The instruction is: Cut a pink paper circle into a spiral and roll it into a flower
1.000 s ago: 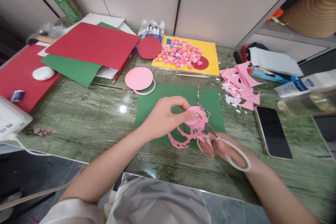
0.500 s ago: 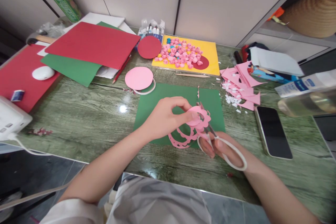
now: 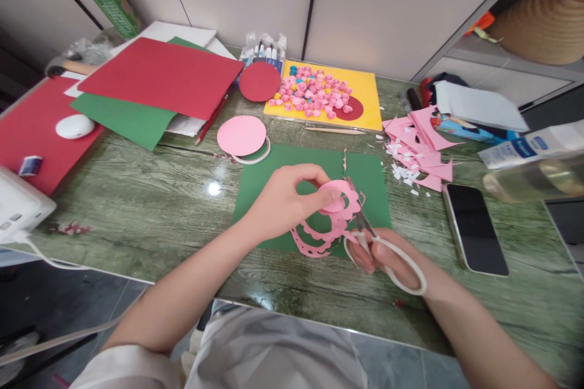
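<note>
Between thumb and fingers, my left hand pinches a pink paper spiral with a scalloped edge. Its lower loops hang loose over a green sheet of paper. My right hand has its fingers in the white handles of a pair of scissors. The blades lie along the right edge of the pink paper, pointing away from me. A narrow offcut curls beside the blades. Another thin pink strip lies on the green sheet just beyond.
Pink scraps and white bits lie to the right, near a phone and bottles. Behind are a yellow sheet bearing many pink paper rolls and a wooden stick. A pink disc and stacked red sheets are leftward.
My left hand and the pink paper have shifted slightly left and turned a little. A thin sliver now stands away from the paper's edge by the blades. The scissors have hardly moved.
</note>
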`<control>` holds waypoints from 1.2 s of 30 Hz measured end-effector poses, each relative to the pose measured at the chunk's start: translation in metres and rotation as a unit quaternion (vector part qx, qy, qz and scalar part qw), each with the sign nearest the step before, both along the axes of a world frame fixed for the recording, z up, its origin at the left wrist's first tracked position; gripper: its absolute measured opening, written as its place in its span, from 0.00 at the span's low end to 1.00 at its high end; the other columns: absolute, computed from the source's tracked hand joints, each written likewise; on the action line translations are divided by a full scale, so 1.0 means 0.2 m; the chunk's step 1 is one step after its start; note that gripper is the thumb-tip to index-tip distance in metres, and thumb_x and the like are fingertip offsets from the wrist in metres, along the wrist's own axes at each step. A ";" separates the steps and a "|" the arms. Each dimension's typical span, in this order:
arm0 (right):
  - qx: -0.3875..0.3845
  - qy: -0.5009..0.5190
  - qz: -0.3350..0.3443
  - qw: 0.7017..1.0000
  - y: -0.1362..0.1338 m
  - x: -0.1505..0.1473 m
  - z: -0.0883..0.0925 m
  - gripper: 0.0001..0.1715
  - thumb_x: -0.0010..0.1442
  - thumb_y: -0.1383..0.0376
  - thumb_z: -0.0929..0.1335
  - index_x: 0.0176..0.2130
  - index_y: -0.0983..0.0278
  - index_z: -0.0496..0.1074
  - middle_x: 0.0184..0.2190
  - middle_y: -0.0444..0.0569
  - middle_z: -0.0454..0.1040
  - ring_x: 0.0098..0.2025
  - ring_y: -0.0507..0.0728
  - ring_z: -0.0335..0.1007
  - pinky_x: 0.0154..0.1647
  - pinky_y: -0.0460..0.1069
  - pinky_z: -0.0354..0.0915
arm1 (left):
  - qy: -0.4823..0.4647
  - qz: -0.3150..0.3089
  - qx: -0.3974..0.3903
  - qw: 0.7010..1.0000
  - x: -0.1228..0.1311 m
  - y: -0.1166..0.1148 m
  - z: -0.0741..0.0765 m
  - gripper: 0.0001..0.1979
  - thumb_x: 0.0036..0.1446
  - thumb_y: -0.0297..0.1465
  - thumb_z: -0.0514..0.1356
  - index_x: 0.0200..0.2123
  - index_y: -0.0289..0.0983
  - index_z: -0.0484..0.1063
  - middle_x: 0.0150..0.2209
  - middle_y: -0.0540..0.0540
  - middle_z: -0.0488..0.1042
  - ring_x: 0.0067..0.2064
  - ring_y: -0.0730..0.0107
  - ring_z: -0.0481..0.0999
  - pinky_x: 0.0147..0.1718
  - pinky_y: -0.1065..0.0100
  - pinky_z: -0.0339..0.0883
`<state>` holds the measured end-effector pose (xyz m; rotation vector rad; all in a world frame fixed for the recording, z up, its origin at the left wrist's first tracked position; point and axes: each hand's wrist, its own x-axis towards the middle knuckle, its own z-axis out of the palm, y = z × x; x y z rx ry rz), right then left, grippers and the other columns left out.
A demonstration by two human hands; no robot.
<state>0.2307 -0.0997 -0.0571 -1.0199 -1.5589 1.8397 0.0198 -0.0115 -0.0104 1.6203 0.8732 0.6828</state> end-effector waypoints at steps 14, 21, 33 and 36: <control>0.004 -0.028 0.001 1.000 0.00 0.01 0.01 0.29 0.60 0.44 0.57 0.22 0.63 0.56 0.21 0.41 0.56 0.23 0.51 0.50 0.25 0.48 0.49 | -0.008 0.024 -0.008 1.000 -0.01 0.01 -0.01 0.08 0.54 0.32 0.56 0.27 0.34 0.70 0.29 0.49 0.72 0.33 0.73 0.69 0.34 0.71 0.61; -0.025 -0.057 -0.002 0.998 0.00 0.01 0.03 0.29 0.57 0.42 0.59 0.23 0.63 0.56 0.21 0.40 0.54 0.23 0.49 0.47 0.24 0.47 0.47 | -0.012 0.029 -0.022 0.999 -0.01 0.02 0.01 0.07 0.53 0.30 0.57 0.25 0.34 0.69 0.28 0.49 0.71 0.31 0.74 0.68 0.31 0.71 0.61; -0.041 -0.127 0.012 0.991 0.01 0.00 0.09 0.29 0.55 0.40 0.60 0.25 0.63 0.55 0.21 0.39 0.49 0.24 0.49 0.41 0.22 0.45 0.42 | 0.001 0.041 -0.020 0.999 -0.02 0.03 0.00 0.05 0.51 0.29 0.56 0.27 0.34 0.70 0.27 0.50 0.70 0.29 0.76 0.65 0.27 0.72 0.58; -0.045 -0.135 0.011 0.990 0.01 0.01 0.09 0.29 0.55 0.41 0.60 0.24 0.62 0.55 0.21 0.39 0.48 0.24 0.49 0.41 0.23 0.45 0.41 | 0.005 0.041 -0.018 0.999 -0.02 0.03 -0.01 0.05 0.51 0.29 0.56 0.27 0.34 0.70 0.28 0.49 0.70 0.29 0.75 0.65 0.27 0.72 0.58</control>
